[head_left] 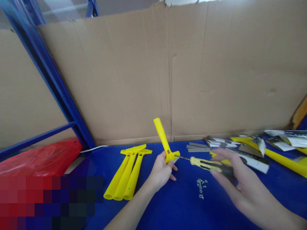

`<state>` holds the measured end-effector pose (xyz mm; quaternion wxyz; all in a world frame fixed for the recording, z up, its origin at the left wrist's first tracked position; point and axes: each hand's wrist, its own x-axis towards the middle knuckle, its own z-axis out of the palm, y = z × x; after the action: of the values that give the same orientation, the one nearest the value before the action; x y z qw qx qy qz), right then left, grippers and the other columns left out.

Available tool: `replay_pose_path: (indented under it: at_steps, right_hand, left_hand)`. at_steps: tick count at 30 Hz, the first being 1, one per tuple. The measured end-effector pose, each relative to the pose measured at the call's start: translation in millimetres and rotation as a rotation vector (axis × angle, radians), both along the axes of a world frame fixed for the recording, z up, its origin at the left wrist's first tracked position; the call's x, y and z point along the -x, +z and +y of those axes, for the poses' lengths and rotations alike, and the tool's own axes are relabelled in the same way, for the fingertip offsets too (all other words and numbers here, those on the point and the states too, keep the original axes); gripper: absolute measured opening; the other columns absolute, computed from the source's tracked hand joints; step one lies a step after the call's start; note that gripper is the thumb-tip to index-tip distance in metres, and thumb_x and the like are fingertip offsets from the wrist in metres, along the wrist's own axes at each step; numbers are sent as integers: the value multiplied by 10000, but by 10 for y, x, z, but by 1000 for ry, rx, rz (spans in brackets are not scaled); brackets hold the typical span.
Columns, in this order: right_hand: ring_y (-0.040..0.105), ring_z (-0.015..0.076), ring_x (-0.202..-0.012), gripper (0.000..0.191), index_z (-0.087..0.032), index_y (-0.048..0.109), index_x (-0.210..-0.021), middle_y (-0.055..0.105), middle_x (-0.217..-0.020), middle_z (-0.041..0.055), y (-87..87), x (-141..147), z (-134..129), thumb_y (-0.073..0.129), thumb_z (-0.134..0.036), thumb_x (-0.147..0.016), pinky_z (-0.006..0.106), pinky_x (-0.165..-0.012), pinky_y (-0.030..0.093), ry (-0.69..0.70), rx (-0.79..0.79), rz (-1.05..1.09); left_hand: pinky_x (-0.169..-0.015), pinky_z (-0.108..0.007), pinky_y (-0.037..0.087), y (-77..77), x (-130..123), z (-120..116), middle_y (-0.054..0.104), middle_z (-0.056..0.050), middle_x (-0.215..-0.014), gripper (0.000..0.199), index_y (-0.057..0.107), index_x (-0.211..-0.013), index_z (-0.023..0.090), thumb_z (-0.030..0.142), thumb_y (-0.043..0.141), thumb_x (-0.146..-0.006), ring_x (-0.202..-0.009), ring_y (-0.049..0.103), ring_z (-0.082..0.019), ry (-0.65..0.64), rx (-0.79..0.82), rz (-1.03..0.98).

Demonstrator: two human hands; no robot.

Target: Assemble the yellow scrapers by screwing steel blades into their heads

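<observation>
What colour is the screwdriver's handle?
Pale yellow with black parts, seen best in the head view.

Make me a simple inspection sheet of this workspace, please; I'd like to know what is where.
Surface: blue tabletop; no spill seen.
Work in hand: one yellow part, a screwdriver with its tip at the part's wider end.
Other parts: three similar yellow pieces side by side; small metal pieces grouped loosely, too small to identify.
Clutter: thin grey strips; white-and-black packets overlapping on the right.
Hands: left hand holds the yellow part; right hand grips the screwdriver.
Cables: a white, cable-like line at the left rear.
Surroundings: cardboard behind, blue frame and red plastic at left.
</observation>
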<state>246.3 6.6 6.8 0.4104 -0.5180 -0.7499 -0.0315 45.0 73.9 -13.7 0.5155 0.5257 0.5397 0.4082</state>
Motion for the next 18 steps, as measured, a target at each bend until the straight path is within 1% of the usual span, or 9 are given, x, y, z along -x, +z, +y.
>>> replay_pose_path:
  at_steps: [3, 5, 7, 8, 9, 11, 13, 16, 18]
  right_hand:
    - [668, 242, -805, 301, -209, 451, -1121, 658, -953, 105, 36, 13, -8, 387, -404, -900, 322, -591, 545, -70, 25, 70]
    - [667, 225, -765, 344, -218, 408, -1177, 641, -1006, 106, 52, 18, -19, 399, -405, -888, 317, -569, 547, -30, 71, 104]
    - [670, 218, -793, 388, -234, 373, -1220, 615, -1090, 108, 47, 14, -24, 430, -396, -872, 308, -579, 559, 49, 117, 114]
    - [670, 223, -826, 388, -237, 383, -1214, 613, -1108, 106, 38, 9, -22, 444, -398, -866, 308, -598, 564, 70, 123, 115]
    - [667, 234, -862, 373, -237, 405, -1194, 622, -1100, 102, 28, 4, -17, 452, -405, -864, 316, -623, 568, 70, 125, 111]
    - [659, 260, -903, 341, -224, 457, -1133, 654, -1035, 101, 16, -3, -5, 450, -438, -867, 343, -660, 567, 15, 124, 101]
    - [668, 269, -862, 361, -207, 472, -1117, 665, -1007, 118, 22, -4, 0, 436, -468, -870, 353, -629, 566, -32, 136, 101]
    - [671, 255, -821, 430, -200, 431, -1194, 647, -1068, 139, 55, 3, -10, 453, -467, -858, 341, -596, 567, 21, 153, 128]
    - [667, 243, -837, 396, -219, 447, -1179, 646, -1081, 121, 77, 10, -16, 460, -452, -858, 331, -618, 565, 65, 136, 137]
  left_hand:
    - [-330, -151, 450, -6, -9, -3, 540, -29, -795, 190, 490, -995, 131, 69, 507, -816, -583, 541, -100, -28, -10, 0]
    - [-329, -152, 449, -9, -11, -3, 546, -28, -794, 192, 492, -992, 133, 89, 532, -810, -576, 540, -100, -20, -8, -6]
    - [-336, -170, 458, -10, -9, -3, 555, -33, -795, 192, 497, -991, 128, 100, 544, -807, -562, 536, -101, -11, -11, -3]
    - [-339, -179, 462, -8, -6, -3, 559, -37, -797, 190, 500, -991, 123, 99, 542, -807, -553, 534, -101, -7, -15, 3]
    - [-341, -186, 465, -6, -3, -3, 561, -41, -802, 188, 502, -992, 119, 94, 537, -808, -548, 534, -101, -8, -20, 8]
    - [-339, -184, 464, -1, 1, -5, 561, -42, -809, 189, 503, -994, 117, 80, 523, -810, -548, 537, -100, -8, -23, 17]
    - [-335, -174, 458, 3, 3, -8, 555, -41, -816, 191, 499, -999, 119, 65, 502, -816, -553, 540, -97, -6, -19, 20]
    - [-329, -166, 451, 2, 5, -7, 557, -43, -829, 188, 493, -1002, 124, 70, 496, -822, -547, 537, -91, 6, -3, 12]
    - [-324, -158, 442, -3, 6, -4, 564, -44, -837, 190, 491, -999, 131, 96, 528, -816, -551, 538, -91, 8, 6, -11]
